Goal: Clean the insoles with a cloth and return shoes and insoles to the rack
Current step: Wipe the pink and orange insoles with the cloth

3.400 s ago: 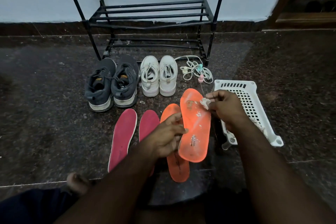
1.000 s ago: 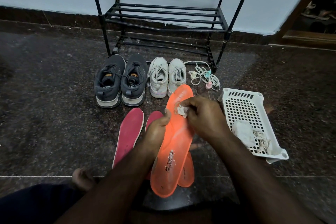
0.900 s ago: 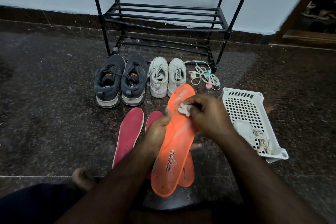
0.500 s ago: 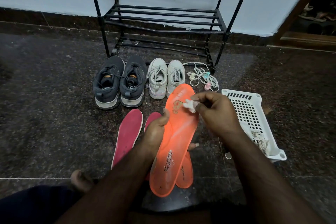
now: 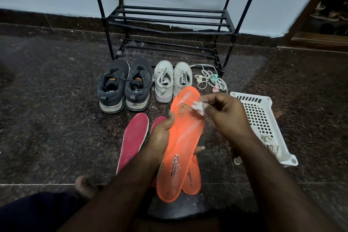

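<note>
The left hand (image 5: 162, 135) grips an orange insole (image 5: 180, 149) by its edge, thumb on the printed top face and fingers curled underneath, holding it tilted above the dark speckled floor (image 5: 47, 118). The insole's toe end shows a worn, pale patch. The right hand (image 5: 224, 117) pinches a small crumpled white cloth (image 5: 198, 107) between thumb and fingertips, right at the insole's toe edge beside that patch; whether the cloth touches the surface I cannot tell.

A second orange insole (image 5: 192, 177) lies flat on the floor, partly under the held one. Two red insoles sit to the left: one (image 5: 133, 139) in full view, the other (image 5: 159, 120) mostly hidden behind the left hand.

A white perforated plastic basket (image 5: 261, 117) stands on the floor just right of the right hand. Its near end holds a tangle of off-white laces or cord (image 5: 270, 143); the rest of its mesh bottom looks bare.

Farther back, a pair of dark grey sneakers (image 5: 124, 84) and a pair of white sneakers (image 5: 172, 81) stand side by side, heels toward the camera, in front of the black metal shoe rack (image 5: 169, 19). The rack's visible shelves hold nothing. A loose coil of white cord with pastel pegs (image 5: 209, 79) lies by the rack's right foot
</note>
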Tool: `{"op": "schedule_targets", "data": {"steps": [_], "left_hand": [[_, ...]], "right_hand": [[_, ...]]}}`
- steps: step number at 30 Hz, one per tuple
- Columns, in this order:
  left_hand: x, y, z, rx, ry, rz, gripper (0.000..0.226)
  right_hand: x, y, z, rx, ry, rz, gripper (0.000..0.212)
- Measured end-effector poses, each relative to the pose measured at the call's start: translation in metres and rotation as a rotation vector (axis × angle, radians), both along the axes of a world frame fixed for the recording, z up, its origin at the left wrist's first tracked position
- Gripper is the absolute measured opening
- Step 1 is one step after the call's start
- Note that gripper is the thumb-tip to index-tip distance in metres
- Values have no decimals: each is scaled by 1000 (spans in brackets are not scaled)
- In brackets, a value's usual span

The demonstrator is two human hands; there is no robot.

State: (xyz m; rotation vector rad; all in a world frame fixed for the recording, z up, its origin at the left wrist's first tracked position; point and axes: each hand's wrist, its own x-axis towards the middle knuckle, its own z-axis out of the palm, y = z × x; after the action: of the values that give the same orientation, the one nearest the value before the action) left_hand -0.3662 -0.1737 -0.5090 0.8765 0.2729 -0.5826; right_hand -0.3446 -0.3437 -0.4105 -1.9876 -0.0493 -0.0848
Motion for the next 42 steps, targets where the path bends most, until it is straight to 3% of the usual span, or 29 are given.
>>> {"op": "schedule_targets", "data": {"steps": [4,8,12,19,25,29,32,36,42], "left_hand": [[-4,0,36,-187,55,115,51],[-2,-1,39,-268,58,189,63],[4,7,42,-226,99,237,64],[3,13,45,-268,139,225,78],[6,21,49,-229,85,230,83],[6,25,52,-221,59,226,62],[3,22,53,-234,24,194,59],[-8,7,51,-273,59,193,61],[-5,2,50,-201,136,213,74]], "right_hand": [[-9,13,-4,-203,-47,84,18],[-21,40,-7,-541,-160,229,21],[-33,55,-8,-651,-112,350,25],[-47,57,0,-644,-36,458,25],[-41,50,-2,-612,-77,384,27],[-39,51,-2,-553,-89,334,23],[-38,52,-1,-532,-116,260,22],[-37,54,-3,-598,-118,250,22],[-42,58,-4,-743,15,435,20]]}}
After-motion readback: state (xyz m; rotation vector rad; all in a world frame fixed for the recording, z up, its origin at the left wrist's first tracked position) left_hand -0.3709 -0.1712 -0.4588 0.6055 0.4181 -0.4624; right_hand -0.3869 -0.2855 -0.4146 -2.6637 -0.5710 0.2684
